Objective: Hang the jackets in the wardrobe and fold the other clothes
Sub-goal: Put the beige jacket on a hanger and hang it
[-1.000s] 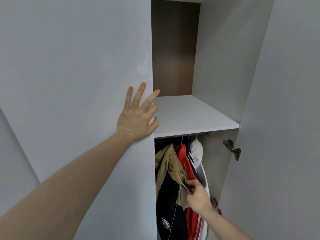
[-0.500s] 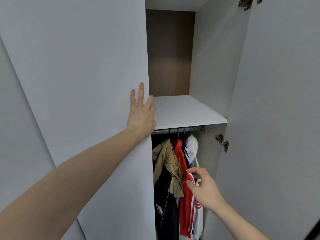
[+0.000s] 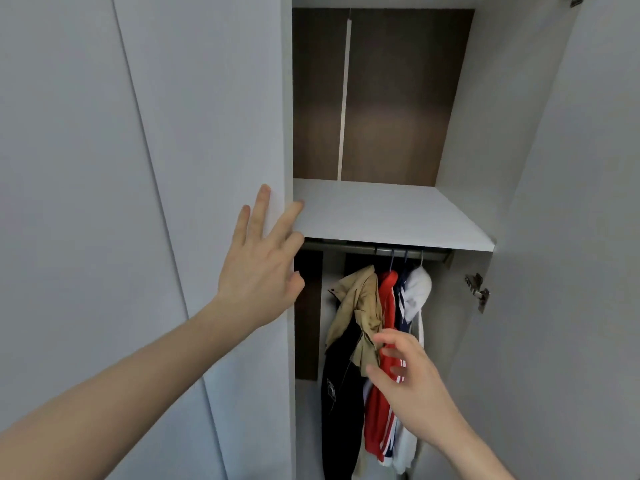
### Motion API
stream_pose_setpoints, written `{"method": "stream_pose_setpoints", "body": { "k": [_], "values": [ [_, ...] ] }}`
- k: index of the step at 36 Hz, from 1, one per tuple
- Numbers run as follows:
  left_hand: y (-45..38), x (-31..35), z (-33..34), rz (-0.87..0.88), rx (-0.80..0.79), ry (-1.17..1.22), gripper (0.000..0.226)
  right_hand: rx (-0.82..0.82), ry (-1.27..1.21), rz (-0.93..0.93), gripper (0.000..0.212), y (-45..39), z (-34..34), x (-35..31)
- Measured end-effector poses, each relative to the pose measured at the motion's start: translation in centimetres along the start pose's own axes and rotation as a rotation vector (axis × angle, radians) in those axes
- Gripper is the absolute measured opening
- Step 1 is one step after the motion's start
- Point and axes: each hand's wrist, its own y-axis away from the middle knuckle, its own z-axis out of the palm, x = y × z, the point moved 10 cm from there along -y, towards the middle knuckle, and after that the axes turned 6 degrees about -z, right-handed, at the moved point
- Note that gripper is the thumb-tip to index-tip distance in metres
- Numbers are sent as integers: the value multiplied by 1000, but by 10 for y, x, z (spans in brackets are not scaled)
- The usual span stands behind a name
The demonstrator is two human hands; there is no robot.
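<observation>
Under the smooth white shelf [image 3: 388, 216], soft jackets [image 3: 381, 341] hang crumpled.

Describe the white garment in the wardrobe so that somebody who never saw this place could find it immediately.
Look into the open wardrobe, below the white shelf, where a metal rail carries a short row of hanging clothes. The white garment is the last one on the right, nearest the door hinge. Its neighbours are beige, red and dark blue; it alone is all white.
</observation>
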Motion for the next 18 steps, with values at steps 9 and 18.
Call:
{"method": "stream_pose_setpoints", "body": {
  "k": [9, 18],
  "values": [
    [71, -40, -41, -114, -27, -4, 39, -175, -42, -63, 38, 16, 12, -17],
    [136, -113, -82, -400, -73, 35, 33, -334, -96, -137, 36, 35, 70, -57]
  ]
}}
